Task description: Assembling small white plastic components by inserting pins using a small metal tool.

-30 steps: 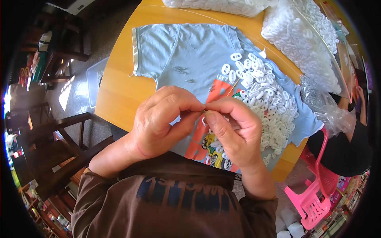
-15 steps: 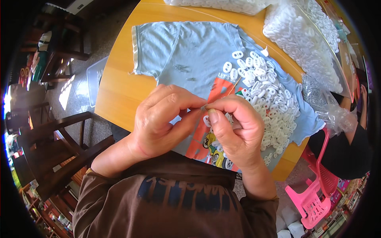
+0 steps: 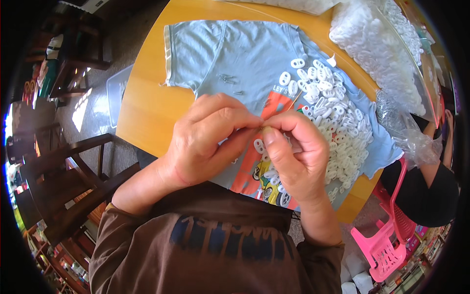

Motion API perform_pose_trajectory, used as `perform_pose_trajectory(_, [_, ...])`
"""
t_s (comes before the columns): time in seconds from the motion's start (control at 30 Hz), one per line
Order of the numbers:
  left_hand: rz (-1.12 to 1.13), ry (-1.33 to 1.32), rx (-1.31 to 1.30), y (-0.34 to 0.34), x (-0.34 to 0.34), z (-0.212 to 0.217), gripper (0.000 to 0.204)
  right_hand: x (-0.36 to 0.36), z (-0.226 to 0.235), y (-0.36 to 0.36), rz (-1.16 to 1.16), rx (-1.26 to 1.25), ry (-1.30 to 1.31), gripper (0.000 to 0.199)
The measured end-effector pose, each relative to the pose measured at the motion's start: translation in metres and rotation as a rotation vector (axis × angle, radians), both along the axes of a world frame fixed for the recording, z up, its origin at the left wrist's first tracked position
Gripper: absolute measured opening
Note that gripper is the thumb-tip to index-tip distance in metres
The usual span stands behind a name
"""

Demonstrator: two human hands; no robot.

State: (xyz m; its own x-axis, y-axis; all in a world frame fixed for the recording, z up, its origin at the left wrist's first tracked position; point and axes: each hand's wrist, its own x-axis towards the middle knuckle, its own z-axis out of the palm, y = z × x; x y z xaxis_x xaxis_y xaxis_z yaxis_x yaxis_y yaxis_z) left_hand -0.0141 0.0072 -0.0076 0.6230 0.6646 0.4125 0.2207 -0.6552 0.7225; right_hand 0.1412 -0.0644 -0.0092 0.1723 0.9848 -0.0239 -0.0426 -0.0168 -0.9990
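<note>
My left hand [image 3: 208,134] and my right hand [image 3: 298,157] meet fingertip to fingertip above the shirt. Both are closed in a pinch on a tiny metal spring, mostly hidden by the fingers. Under them lies a light blue T-shirt [image 3: 254,54] with a red and yellow print, spread over the table. A few small metal springs [image 3: 226,78] rest on the cloth beyond my left hand. To the right spreads a heap of white oval plastic pieces with two holes [image 3: 342,127]. A thin wooden stick [image 3: 294,100] pokes out at the heap's left side.
Large clear bags of white plastic pieces [image 3: 374,54] stand at the back right of the wooden table [image 3: 142,108]. A clear bag of small metal parts [image 3: 389,115] lies near the right edge. Dark wooden chairs [image 3: 73,171] stand left; a pink plastic chair [image 3: 382,250] and another person's arm [image 3: 431,174] are right.
My joined fingertips have shifted slightly right and away from me, and now cover more of the small spring. The view has shifted slightly; the heap looks much the same.
</note>
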Motion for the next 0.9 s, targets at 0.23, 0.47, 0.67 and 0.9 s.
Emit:
perform_pose_trajectory(0.23, [-0.034, 0.014, 0.069, 0.002, 0.002, 0.008, 0.025, 0.000, 0.004, 0.001, 0.007, -0.014, 0.120, 0.004])
perform_pose_trajectory(0.47, [0.015, 0.154, 0.032, -0.019, -0.026, 0.001, 0.027, 0.006, 0.002, 0.002, -0.009, 0.066, 0.213, 0.004])
perform_pose_trajectory(0.67, [0.025, 0.429, 0.079, -0.041, -0.032, -0.007, 0.033, 0.005, 0.001, 0.001, 0.024, 0.078, 0.217, 0.004])
perform_pose_trajectory(0.9, [-0.010, 0.403, 0.099, -0.039, -0.028, -0.011, 0.022, 0.008, 0.001, 0.002, 0.041, 0.107, 0.259, 0.004])
